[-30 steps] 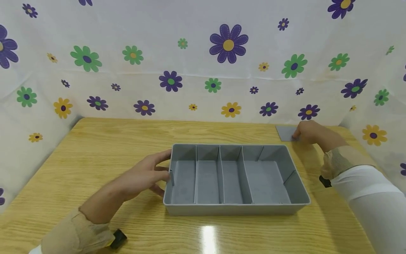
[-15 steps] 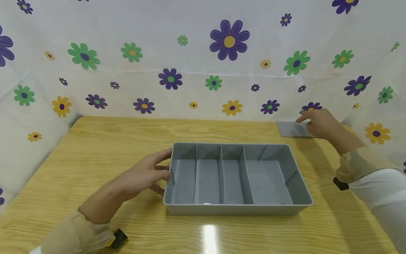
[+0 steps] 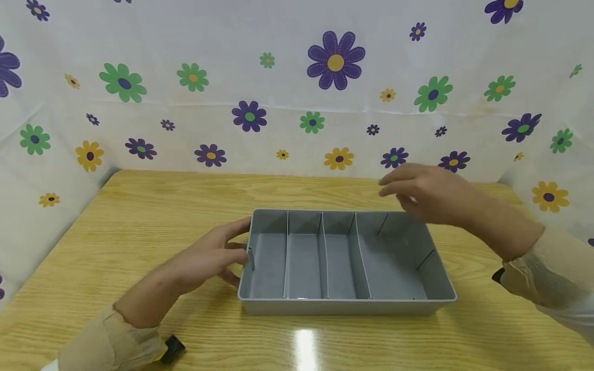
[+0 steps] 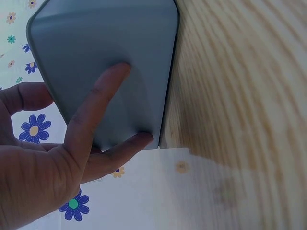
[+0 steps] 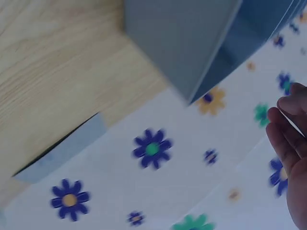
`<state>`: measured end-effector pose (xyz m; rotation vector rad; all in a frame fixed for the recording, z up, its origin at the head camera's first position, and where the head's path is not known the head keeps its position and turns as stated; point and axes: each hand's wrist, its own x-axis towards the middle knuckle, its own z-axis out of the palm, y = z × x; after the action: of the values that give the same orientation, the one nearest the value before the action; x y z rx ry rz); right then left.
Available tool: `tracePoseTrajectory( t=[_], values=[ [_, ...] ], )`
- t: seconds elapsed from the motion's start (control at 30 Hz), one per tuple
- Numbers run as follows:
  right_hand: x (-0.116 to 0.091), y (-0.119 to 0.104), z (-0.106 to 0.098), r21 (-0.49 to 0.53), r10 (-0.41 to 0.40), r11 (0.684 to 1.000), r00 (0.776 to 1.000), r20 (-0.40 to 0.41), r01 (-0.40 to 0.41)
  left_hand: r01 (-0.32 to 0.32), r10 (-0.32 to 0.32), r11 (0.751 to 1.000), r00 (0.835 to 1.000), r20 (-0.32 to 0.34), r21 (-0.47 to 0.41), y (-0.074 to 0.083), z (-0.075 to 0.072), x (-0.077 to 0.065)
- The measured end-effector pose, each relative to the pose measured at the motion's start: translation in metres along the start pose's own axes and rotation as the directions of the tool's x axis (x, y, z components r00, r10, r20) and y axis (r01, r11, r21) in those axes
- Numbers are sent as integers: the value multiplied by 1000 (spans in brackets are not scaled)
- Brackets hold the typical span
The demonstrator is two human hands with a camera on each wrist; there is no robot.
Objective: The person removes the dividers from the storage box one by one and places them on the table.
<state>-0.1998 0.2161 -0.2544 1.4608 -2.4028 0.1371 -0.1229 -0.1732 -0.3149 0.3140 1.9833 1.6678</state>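
Note:
A grey plastic drawer organizer box point(image 3: 345, 306) stands on the wooden table, with three upright dividers point(image 3: 363, 257) splitting it into several compartments. My left hand point(image 3: 204, 260) is at its left end. In the left wrist view, extended fingers point(image 4: 98, 96) press flat against the outside of the box's end wall. My right hand point(image 3: 431, 193) hovers over the box's far right corner, fingers loosely bent, holding nothing that I can see. Behind it, a flat grey panel point(image 5: 67, 151) lies at the table's far edge, shown in the right wrist view; the hand hides it in the head view.
The wood-grain table point(image 3: 139, 221) runs back to a white flowered cloth point(image 3: 278, 82) hanging behind and along both sides. Light glares off the table in front of the box.
My right hand touched the flat grey panel, which slid right at the far edge. It then lifted off and moved left over the box's corner. The left hand has stayed in place.

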Motion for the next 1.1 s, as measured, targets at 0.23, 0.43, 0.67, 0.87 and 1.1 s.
tracePoseTrajectory(
  t=[0.23,0.43,0.67,0.87,1.1],
  values=[
    [12,-58,4,-12,-242,969,962,122,246,5,-5,1000,1000,-6,14,0,0,0],
    [13,-79,18,-67,-394,908,897,200,413,2,-2,1000,1000,-5,29,0,-1,0],
    [15,-80,29,-94,-406,895,884,232,435,10,-10,1000,1000,-9,17,1,0,1],
    [12,-79,29,-95,-438,881,875,206,463,11,-11,1000,1000,-20,25,1,2,1],
    [13,-77,26,-106,-438,878,874,213,466,4,-3,1000,1000,-16,28,1,3,1]
  ],
)
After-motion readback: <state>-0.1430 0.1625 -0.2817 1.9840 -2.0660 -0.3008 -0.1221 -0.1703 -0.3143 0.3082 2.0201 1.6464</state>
